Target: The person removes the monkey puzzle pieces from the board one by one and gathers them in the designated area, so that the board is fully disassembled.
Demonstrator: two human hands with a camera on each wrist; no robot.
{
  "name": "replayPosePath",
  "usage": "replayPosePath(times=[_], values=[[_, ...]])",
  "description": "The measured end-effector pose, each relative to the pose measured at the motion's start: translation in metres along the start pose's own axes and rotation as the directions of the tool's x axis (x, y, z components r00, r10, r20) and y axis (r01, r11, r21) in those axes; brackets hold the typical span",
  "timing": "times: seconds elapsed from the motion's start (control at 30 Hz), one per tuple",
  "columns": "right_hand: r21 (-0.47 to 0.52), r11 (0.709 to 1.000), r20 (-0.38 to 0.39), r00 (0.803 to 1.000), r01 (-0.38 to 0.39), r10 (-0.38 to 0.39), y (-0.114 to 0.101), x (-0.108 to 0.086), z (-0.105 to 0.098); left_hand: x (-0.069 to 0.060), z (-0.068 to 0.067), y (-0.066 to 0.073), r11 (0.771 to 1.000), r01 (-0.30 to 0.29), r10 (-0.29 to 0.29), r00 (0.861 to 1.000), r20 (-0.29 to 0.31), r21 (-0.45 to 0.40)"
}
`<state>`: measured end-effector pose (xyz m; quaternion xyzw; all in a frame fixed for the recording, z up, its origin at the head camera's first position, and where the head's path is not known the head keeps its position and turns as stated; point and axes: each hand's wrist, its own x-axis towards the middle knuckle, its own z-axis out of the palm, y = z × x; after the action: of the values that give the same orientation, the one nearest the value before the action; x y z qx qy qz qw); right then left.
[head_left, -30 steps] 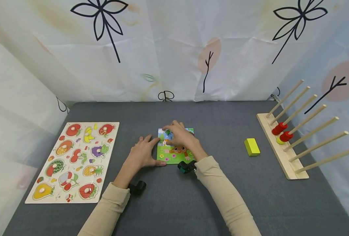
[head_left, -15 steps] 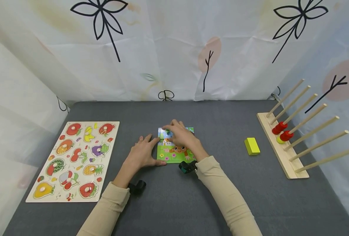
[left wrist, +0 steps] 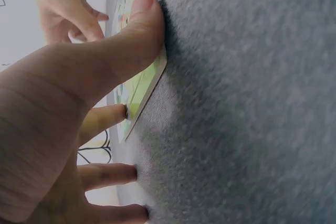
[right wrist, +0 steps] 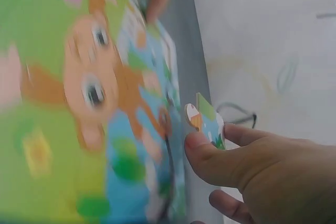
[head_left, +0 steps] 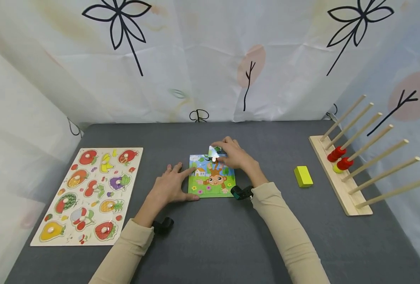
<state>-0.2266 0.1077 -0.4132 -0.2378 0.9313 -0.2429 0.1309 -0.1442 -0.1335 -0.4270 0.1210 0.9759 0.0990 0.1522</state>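
Observation:
A small square puzzle with a monkey picture [head_left: 215, 180] lies flat at the middle of the table. The right hand [head_left: 235, 154] is over its far edge and pinches a loose puzzle piece [head_left: 214, 152] between thumb and fingers; the right wrist view shows this piece [right wrist: 211, 124] raised off the board. At the puzzle's left side the left hand [head_left: 170, 184] is spread, with its thumb on the near left corner and its index finger on the left edge. In the left wrist view the thumb rests on the puzzle's border [left wrist: 137, 90], and other fingertips touch the cloth.
A fruit peg board [head_left: 101, 189] lies at the left. On the right stand a yellow block [head_left: 303, 176] and a wooden rack [head_left: 341, 177] of slanted pegs carrying red and yellow-green beads. A patterned curtain [head_left: 210, 59] hangs behind the table.
The right hand has lifted away from the puzzle, up and to the right, with a piece now pinched in it, uncovering the monkey picture. The left hand has barely moved.

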Motion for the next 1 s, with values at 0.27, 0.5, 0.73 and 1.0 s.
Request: replayPosePath(times=[0.27, 0.5, 0.73, 1.0], values=[[-0.021, 0.998, 0.004, 0.999, -0.054, 0.054, 0.029, -0.002, -0.018, -0.004, -0.003, -0.005, 0.999, -0.004, 0.005, 1.000, -0.030, 0.033], [-0.024, 0.997, 0.035, 0.996, -0.075, 0.076, 0.046, -0.003, -0.026, -0.007, -0.002, -0.011, 0.999, -0.030, 0.032, 0.999, -0.036, 0.042], [-0.035, 0.996, 0.043, 0.995, -0.083, 0.085, 0.053, -0.003, -0.030, -0.009, -0.002, -0.019, 0.999, -0.044, 0.045, 0.998, -0.035, 0.020], [-0.039, 0.996, 0.060, 0.994, -0.085, 0.087, 0.056, -0.002, -0.031, -0.012, -0.001, -0.024, 0.998, -0.054, 0.053, 0.998, -0.026, -0.028]])
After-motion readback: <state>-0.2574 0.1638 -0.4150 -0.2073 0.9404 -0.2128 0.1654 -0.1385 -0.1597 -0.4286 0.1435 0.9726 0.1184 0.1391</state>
